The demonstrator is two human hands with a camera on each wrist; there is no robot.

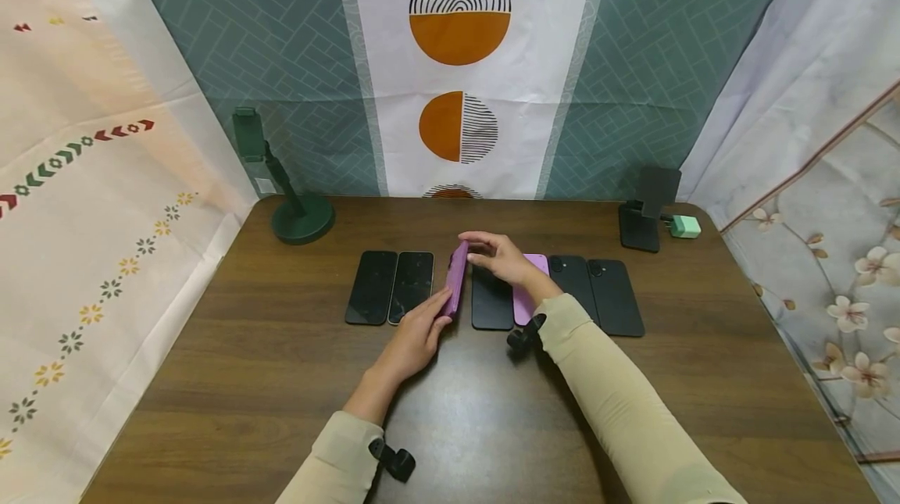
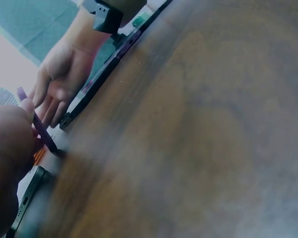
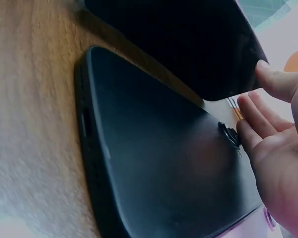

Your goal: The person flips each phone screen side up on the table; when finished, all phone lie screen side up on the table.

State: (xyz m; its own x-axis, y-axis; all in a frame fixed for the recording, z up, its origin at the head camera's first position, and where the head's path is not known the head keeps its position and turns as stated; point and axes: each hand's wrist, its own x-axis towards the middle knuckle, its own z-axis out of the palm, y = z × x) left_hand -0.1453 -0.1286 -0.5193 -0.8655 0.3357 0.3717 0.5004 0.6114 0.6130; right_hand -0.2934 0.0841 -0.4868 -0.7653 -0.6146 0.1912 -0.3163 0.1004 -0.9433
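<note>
Left fingers [image 1: 437,302] clamped on near end of tilted purple phone [image 1: 455,279], right fingers [image 1: 483,238] pinching far end.

A black-screened purple phone [image 1: 455,277] tilts steeply mid-row.

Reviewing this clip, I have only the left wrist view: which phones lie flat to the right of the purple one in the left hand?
Observer: Four in a row: a black phone, a lilac phone, then two dark phones.
Operator: Which way is the held one turned?
Observer: The purple phone has its dark front facing right, toward that row; the right wrist view shows it.
Operator: Anything at the back left?
Observer: Yes, a green stand on the table.
</note>
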